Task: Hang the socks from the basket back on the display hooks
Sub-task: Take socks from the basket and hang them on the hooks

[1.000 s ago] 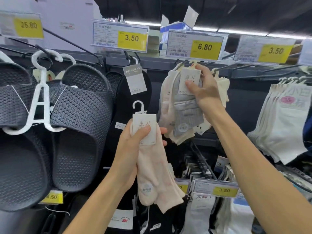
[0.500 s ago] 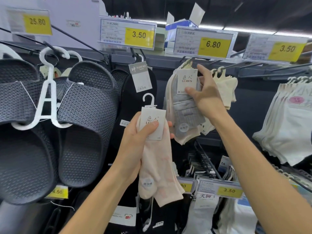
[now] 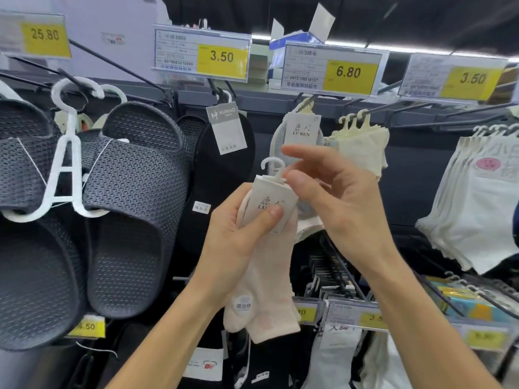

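Pink socks gripped in our left hand below the 6.80 price tag; our right hand, loosely open, touches their plastic hook, which a clumsy nudge could twist.

Hung sock pack half behind right hand; price label fine print blurred.

We see a left hand gripping a pair of pale pink socks by their card label, thumb pressed on the card. A right hand meets it: its thumb touches the base of the white plastic hook, forefinger raised just above. Behind hang more carded socks under a 6.80 price tag; dark slippers hang at left.
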The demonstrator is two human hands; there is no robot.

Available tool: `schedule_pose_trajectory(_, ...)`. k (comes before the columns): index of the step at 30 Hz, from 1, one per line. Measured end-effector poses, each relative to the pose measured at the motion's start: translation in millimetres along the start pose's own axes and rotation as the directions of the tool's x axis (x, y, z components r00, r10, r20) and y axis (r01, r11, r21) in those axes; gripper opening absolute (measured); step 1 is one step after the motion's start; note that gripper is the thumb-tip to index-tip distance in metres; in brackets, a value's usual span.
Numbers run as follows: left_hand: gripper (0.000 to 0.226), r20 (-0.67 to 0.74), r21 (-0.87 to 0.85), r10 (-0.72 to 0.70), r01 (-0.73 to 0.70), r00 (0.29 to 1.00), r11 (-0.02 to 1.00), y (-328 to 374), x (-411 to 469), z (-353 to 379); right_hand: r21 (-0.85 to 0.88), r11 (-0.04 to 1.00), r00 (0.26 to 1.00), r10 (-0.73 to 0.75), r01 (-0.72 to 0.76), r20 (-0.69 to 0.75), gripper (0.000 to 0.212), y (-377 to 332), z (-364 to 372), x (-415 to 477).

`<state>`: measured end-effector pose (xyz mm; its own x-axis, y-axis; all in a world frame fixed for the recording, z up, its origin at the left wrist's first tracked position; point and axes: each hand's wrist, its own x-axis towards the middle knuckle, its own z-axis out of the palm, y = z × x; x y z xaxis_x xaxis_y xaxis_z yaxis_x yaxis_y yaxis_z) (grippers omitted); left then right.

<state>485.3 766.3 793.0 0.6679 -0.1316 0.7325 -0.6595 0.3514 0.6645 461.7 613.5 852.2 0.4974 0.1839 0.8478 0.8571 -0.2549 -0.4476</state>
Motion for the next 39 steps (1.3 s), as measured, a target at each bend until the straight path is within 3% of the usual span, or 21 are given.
schedule_pose_trajectory(5,0.027,0.048,0.050,0.011,-0.013,0.999,0.999,7,-5,3,0.007,1.000,0.998,-0.028,0.028,0.048,0.021,-11,-7,11)
schedule_pose_trajectory(12,0.019,0.114,0.013,0.013,-0.015,0.993,1.000,14,-10,-5,-0.006,1.000,0.933,0.006,-0.004,0.361,0.024,-32,-29,27)
schedule_pose_trajectory(16,0.019,0.140,-0.016,0.052,-0.050,0.989,0.999,16,-15,-7,-0.028,0.998,0.909,-0.034,0.050,0.415,0.024,-42,-33,31)
schedule_pose_trajectory(24,0.020,0.151,-0.084,0.078,-0.066,0.985,0.994,19,-18,-5,-0.087,0.985,0.949,-0.116,0.147,0.292,0.022,-40,-22,12)
schedule_pose_trajectory(35,0.011,-0.013,0.188,0.192,-0.186,0.981,0.964,11,-20,0,-0.048,0.993,0.988,-0.105,0.111,0.109,0.028,-25,-3,4)
schedule_pose_trajectory(39,0.016,-0.005,0.140,0.143,-0.141,0.990,0.980,10,-19,-3,0.026,0.998,0.992,-0.055,0.053,0.113,0.026,-19,0,3)
